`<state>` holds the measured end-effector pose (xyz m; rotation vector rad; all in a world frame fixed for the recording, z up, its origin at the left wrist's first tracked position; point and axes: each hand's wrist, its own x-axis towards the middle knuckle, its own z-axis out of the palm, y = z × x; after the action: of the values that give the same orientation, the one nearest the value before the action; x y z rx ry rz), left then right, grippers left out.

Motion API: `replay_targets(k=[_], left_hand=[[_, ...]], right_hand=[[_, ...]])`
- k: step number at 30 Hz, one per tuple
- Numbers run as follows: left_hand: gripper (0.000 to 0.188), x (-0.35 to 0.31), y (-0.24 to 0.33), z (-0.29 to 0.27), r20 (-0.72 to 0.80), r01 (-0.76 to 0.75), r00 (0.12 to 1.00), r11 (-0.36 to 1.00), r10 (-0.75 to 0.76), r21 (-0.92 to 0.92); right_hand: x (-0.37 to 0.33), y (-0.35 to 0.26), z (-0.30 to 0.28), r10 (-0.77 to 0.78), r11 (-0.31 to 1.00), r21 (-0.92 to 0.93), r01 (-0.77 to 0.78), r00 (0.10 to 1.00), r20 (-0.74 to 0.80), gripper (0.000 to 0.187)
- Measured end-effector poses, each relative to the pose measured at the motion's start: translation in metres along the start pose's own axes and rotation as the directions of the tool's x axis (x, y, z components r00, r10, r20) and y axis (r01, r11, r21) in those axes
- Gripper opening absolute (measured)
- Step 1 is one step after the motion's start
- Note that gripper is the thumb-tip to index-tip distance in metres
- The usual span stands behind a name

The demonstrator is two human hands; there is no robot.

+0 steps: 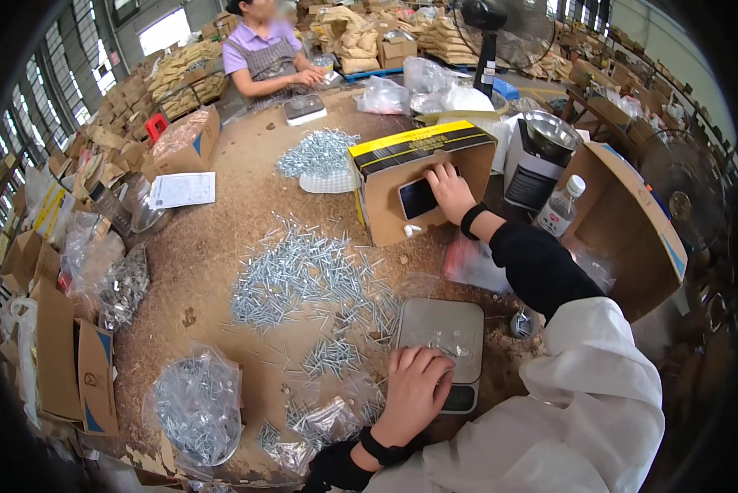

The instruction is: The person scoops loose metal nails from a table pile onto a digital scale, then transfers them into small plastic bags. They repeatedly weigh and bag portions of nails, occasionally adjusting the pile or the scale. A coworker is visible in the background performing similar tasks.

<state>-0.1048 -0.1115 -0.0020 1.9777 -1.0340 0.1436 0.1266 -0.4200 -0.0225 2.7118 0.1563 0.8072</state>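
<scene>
My right hand (453, 194) reaches into a yellow-and-black cardboard box (379, 215) lying on its side. Its fingers are at the upper edge of a dark-screened smartphone (418, 199), gripping it. White earbuds (412, 231) lie just below the phone. My left hand (415, 393) rests palm down over the near left edge of a flat grey scale (440, 322), fingers loosely curved and apparently holding nothing. A small clear plastic bag (455, 347) lies on the scale plate by those fingertips. Left of the scale spreads a large pile of silver screws (291, 275).
Filled clear bags (329, 421) sit beside my left forearm, and a bag-lined tub of screws (196, 404) is at near left. A plastic bottle (560, 205) and an open carton (632, 238) stand at right. Across the table a person (264, 62) works near another scale (303, 108).
</scene>
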Motion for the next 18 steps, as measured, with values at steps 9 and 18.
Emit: replay_targets(k=[9, 18], left_hand=[[0.016, -0.002, 0.006, -0.001, 0.005, -0.055, 0.998, 0.998, 0.055, 0.009], [0.019, -0.006, 0.009, 0.002, 0.03, -0.103, 0.994, 0.994, 0.104, -0.025]], right_hand=[[0.005, 0.014, 0.007, -0.009, 0.979, 0.204, -0.008, 0.997, 0.081, 0.071], [0.018, 0.053, 0.014, -0.023, 0.867, 0.465, -0.181, 0.916, 0.399, 0.042]])
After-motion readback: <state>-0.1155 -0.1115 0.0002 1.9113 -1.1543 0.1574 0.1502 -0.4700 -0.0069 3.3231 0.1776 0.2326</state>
